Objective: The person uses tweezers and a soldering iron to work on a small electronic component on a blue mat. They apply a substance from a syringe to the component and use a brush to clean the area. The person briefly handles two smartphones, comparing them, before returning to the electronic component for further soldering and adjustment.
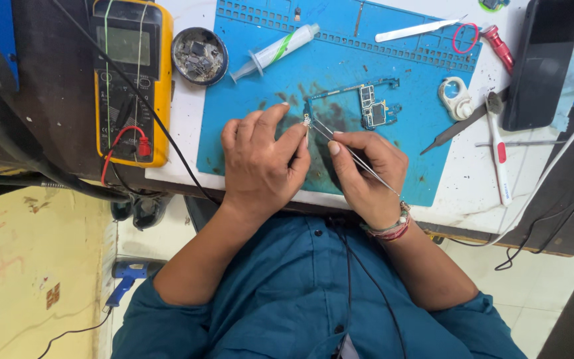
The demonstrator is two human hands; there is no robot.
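Observation:
My left hand pinches a tiny part between thumb and forefinger over the blue work mat. Thin metal tweezers are gripped in my right hand, and their tips reach up-left to touch that small part. A phone circuit board lies on the mat just beyond both hands, untouched. Dark smudges stain the mat around it.
A yellow multimeter with leads sits at left, beside a round tin of small parts. A syringe tube, white tweezers, a dark phone, a white-handled tool and cables lie around the mat.

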